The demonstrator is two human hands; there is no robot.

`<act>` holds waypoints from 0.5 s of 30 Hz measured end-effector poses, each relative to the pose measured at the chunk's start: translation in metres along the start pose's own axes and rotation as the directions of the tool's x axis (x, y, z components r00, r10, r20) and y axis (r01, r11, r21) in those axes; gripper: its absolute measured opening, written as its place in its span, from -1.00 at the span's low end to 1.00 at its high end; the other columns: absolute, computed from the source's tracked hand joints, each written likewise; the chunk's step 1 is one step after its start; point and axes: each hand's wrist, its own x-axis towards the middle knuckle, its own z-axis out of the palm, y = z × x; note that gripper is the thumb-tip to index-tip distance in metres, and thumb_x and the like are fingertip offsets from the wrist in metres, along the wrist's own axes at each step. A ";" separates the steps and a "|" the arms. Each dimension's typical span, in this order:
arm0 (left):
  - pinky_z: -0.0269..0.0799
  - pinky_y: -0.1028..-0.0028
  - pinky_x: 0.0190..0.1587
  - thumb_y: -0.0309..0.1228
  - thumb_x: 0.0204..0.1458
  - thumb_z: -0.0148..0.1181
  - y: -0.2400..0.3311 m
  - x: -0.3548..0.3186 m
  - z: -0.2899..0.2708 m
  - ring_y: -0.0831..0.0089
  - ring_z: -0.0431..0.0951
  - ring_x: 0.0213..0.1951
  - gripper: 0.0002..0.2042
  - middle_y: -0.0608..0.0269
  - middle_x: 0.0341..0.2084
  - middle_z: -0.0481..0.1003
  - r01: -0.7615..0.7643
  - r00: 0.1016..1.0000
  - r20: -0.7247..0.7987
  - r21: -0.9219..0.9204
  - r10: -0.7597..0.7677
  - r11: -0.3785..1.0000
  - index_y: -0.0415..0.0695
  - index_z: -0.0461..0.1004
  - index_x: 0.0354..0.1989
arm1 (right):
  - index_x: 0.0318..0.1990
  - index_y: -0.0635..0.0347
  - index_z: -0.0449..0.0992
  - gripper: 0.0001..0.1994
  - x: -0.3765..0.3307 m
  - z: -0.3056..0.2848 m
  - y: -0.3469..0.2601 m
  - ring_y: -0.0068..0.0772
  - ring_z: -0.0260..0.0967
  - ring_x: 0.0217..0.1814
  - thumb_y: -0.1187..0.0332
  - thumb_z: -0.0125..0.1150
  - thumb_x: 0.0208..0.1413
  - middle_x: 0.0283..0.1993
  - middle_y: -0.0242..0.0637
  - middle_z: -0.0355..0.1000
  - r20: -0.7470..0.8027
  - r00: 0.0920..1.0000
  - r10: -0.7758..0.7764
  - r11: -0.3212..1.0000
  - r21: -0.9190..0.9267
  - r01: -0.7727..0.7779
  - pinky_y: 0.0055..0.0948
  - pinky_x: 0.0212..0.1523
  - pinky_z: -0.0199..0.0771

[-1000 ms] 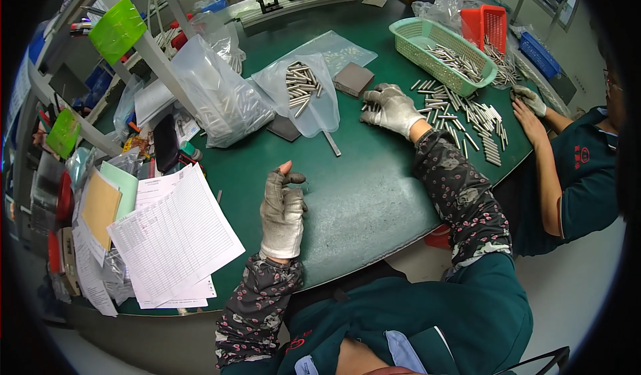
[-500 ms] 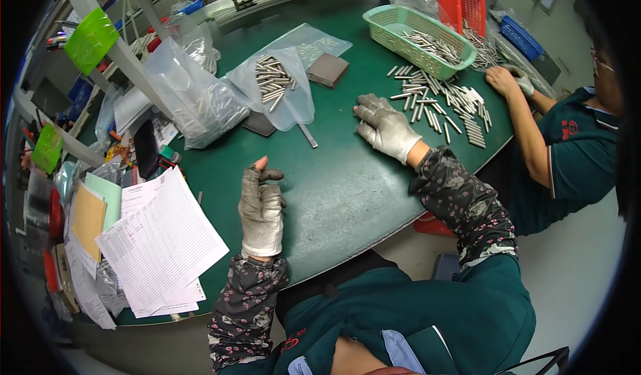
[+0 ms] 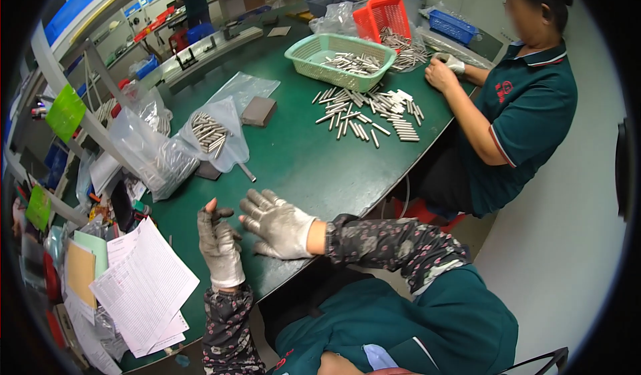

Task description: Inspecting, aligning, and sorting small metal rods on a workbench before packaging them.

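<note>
My left hand (image 3: 220, 249), in a grey-white work glove with one bare fingertip, rests near the table's front edge. Its fingers are bent inward, and whatever they hold, if anything, is hidden. Beside it, my right hand (image 3: 284, 228) lies palm down, gloved, fingers stretched out and spread, the tips close to the left fingers. Nothing shows in it; the space under the palm is hidden. Farther off to the right, short metal pins (image 3: 347, 116) lie scattered on the green table (image 3: 300, 158). More pins (image 3: 210, 133) fill an opened clear plastic bag (image 3: 235, 149).
A green basket (image 3: 304, 68) and a tipped red basket (image 3: 384, 18) with pins stand at the back. A co-worker (image 3: 527, 121) sits at the right, hands by the pins. Paper sheets (image 3: 143, 285) and bagged goods (image 3: 150, 158) line the left. A brown block (image 3: 259, 111) lies mid-table.
My right hand has moved from beside the loose pins leftward and nearer, to my left hand. My left hand keeps its bent shape. The whole view has shifted, showing more of the co-worker.
</note>
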 end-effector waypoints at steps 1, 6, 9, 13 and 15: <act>0.12 0.76 -0.65 -0.31 0.21 -0.11 0.000 -0.003 -0.005 0.74 0.29 -0.59 -0.62 0.23 -0.23 0.40 -0.011 1.000 -0.003 0.046 0.012 0.999 -0.17 0.20 0.17 | 0.17 0.30 0.27 -0.37 0.001 0.002 -0.002 0.07 -0.14 0.41 0.00 0.00 0.04 0.29 0.10 0.08 -0.007 1.000 -0.010 1.000 0.023 0.010 -0.05 0.35 -0.15; 0.11 0.76 -0.66 -0.32 0.21 -0.12 0.006 -0.030 -0.032 0.73 0.29 -0.60 -0.62 0.23 -0.23 0.39 -0.004 1.000 -0.025 0.083 0.006 0.997 -0.18 0.20 0.17 | 0.18 0.37 0.23 -0.33 -0.029 -0.008 0.006 0.07 -0.17 0.42 -0.01 0.01 0.03 0.29 0.14 0.06 -0.027 1.000 0.011 0.999 0.034 -0.010 -0.10 0.37 -0.15; 0.10 0.76 -0.68 -0.31 0.20 -0.13 0.004 -0.033 -0.038 0.73 0.28 -0.61 -0.62 0.24 -0.23 0.39 0.029 0.999 -0.035 0.094 -0.026 0.995 -0.18 0.21 0.16 | 0.17 0.40 0.22 -0.29 -0.028 -0.005 0.006 0.09 -0.16 0.41 -0.03 0.05 0.00 0.29 0.16 0.05 -0.030 1.000 -0.009 0.999 0.052 0.011 -0.08 0.36 -0.14; 0.19 0.70 -0.58 -0.42 0.13 -0.10 0.031 -0.023 -0.019 0.68 0.29 -0.60 -0.64 0.22 -0.29 0.42 0.209 0.975 -0.087 0.078 -0.202 0.975 -0.19 0.25 0.11 | 0.15 0.37 0.24 -0.29 0.000 0.003 -0.005 0.11 -0.12 0.40 -0.05 0.09 -0.02 0.27 0.16 0.07 -0.012 0.998 -0.065 0.995 0.070 0.066 -0.09 0.35 -0.09; 0.22 0.68 -0.57 -0.47 0.12 -0.10 0.033 -0.023 -0.014 0.67 0.30 -0.60 -0.65 0.24 -0.30 0.43 0.168 0.985 -0.048 0.080 -0.165 0.982 -0.19 0.26 0.10 | 0.16 0.36 0.24 -0.29 0.003 -0.001 -0.005 0.12 -0.12 0.39 -0.04 0.11 -0.03 0.26 0.17 0.08 -0.004 0.999 -0.051 0.994 0.092 0.051 -0.08 0.34 -0.09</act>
